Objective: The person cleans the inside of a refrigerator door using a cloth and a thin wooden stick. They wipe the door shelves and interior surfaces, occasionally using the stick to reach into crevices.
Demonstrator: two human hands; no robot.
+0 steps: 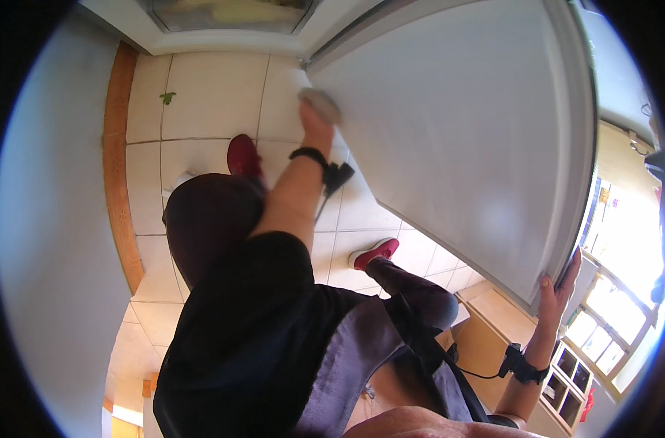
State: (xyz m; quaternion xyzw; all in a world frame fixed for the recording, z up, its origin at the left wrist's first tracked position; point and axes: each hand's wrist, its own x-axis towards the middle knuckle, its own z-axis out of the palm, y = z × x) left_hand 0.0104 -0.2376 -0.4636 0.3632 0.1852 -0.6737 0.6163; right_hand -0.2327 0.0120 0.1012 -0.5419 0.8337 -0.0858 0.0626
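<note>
A white door panel (464, 137), probably of a refrigerator or freezer, stands swung open across the right half of the head view. My left hand (316, 123) reaches forward beside the panel's lower edge and holds a greyish cloth or pad (326, 105), blurred, against or close to that edge; contact cannot be told. My right hand (554, 298) grips the outer edge of the panel at the lower right, thumb on the inner face and fingers around the rim. Both wrists wear black straps with small devices and cables.
My bent knees and red shoes (245, 156) are over pale floor tiles (215, 98). A green leaf scrap (168, 98) lies on the floor near a brown tile skirting (116, 153) at the left wall. A wooden cabinet (499, 312) and bright windows stand at the right.
</note>
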